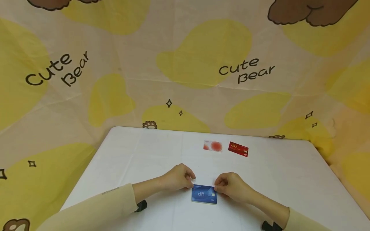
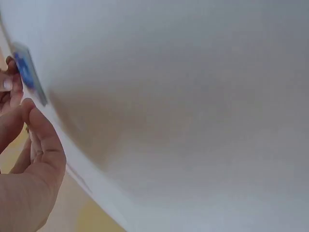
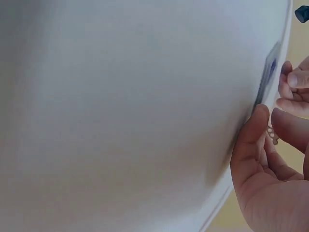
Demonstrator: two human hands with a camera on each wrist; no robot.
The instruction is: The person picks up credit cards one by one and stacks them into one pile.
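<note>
A blue VIP card (image 1: 203, 194) lies flat on the white table between my two hands, with a pale edge showing beneath its near side. At its far left corner are the fingertips of my left hand (image 1: 180, 177), the fingers bent and the thumb nearest the card. My right hand (image 1: 232, 186) has its thumb and forefinger at the card's right edge, close to the far corner. A narrow gap shows between the right thumb (image 3: 289, 126) and forefinger in the right wrist view. From the left wrist, the card (image 2: 29, 72) appears edge-on beyond the left fingertips.
Toward the back of the table (image 1: 138, 154) lie a white card with a red disc (image 1: 213, 146) and a red VIP card (image 1: 238, 149), side by side. Behind the table's far edge hangs a yellow and beige patterned cloth (image 1: 202, 54).
</note>
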